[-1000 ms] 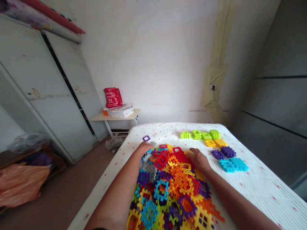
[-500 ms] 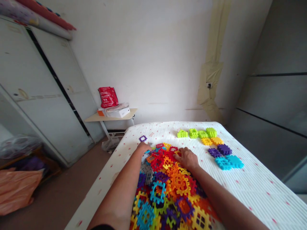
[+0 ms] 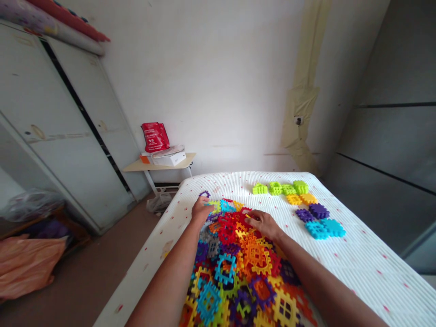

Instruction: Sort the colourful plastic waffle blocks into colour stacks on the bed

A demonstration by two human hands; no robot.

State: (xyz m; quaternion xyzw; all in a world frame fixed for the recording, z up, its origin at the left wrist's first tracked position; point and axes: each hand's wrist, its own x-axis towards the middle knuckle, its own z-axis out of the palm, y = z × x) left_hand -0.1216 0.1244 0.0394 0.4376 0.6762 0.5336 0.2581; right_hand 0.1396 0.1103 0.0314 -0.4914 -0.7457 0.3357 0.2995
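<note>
A heap of colourful toothed plastic building tiles covers the middle of the bed, with a red tile point(image 3: 226, 229) and a blue tile point(image 3: 225, 269) among them. At the heap's far left edge, my left hand point(image 3: 201, 210) is closed at the near side of a lime-green tile point(image 3: 215, 207). A light-blue tile point(image 3: 227, 206) lies just right of it. My right hand point(image 3: 265, 224) rests at the heap's far right edge, fingers curled; a bit of yellow shows at the fingertips, but its kind is hidden. A purple frame tile point(image 3: 204, 194) lies beyond my left hand.
Sorted stacks stand on the right of the bed: lime-green tiles point(image 3: 288, 188), yellow tiles point(image 3: 302, 199), purple tiles point(image 3: 312, 212) and blue tiles point(image 3: 325, 228). A small table point(image 3: 158, 166) with a red bag point(image 3: 156, 136) stands by the wall. A wardrobe point(image 3: 68, 122) is at left.
My left hand has shifted slightly left, and the lime-green and light-blue tiles now show beside its fingers. My right hand's fingers have curled in more, with a yellow bit at the tips.
</note>
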